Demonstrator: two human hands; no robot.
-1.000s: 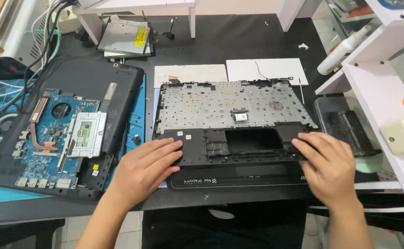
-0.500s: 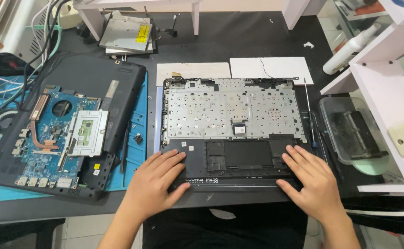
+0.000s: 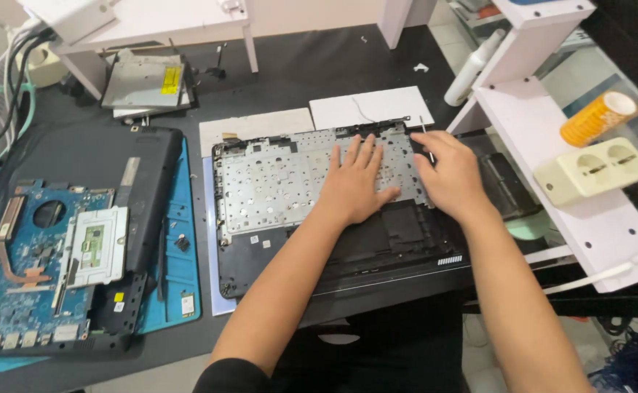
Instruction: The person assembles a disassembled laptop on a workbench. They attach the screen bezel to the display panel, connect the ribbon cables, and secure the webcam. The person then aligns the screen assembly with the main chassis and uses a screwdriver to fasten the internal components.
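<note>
Both hands lie flat on the upturned palmrest (image 3: 260, 262). The left hand (image 3: 354, 185) presses its spread fingers (image 3: 366, 151) on the metal keyboard plate (image 3: 275, 182). The right hand (image 3: 453, 175) sits just beside it, its fingers (image 3: 426, 140) at the plate's far right corner, touching a thin tool (image 3: 426, 138). Beyond the fingertips lie two white sheets (image 3: 384, 105). Well to the left of the fingers, a motherboard (image 3: 35, 262) sits in its base on a blue mat (image 3: 180, 291). To the right of the fingers stands a white shelf (image 3: 588, 225) holding a socket block (image 3: 595, 169).
</note>
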